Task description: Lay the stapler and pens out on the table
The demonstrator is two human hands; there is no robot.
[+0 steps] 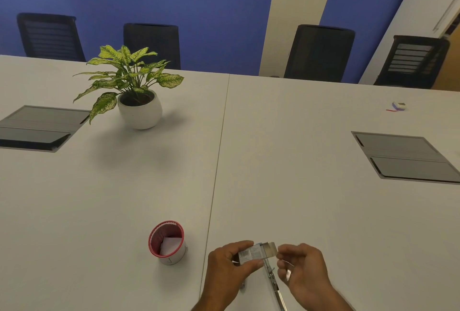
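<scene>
My left hand (225,264) grips a small cardboard box (250,254) with a barcode on its side, thumb below and fingers above. Its inner tray (270,249) is slid partly out to the right. My right hand (302,272) pinches the end of that tray with curled fingers, and something small and pale shows by its lower fingers. Below the box a metal stapler (273,283), seemingly open, lies on the white table (298,198) between my hands, partly hidden by them.
A red-rimmed white cup (168,242) holding folded paper stands left of my hands. A potted plant (135,91) is farther back left. Grey cable hatches (37,127) (408,157) sit at both sides. A small blue-white item (398,106) lies far right. Black chairs (319,52) line the far edge.
</scene>
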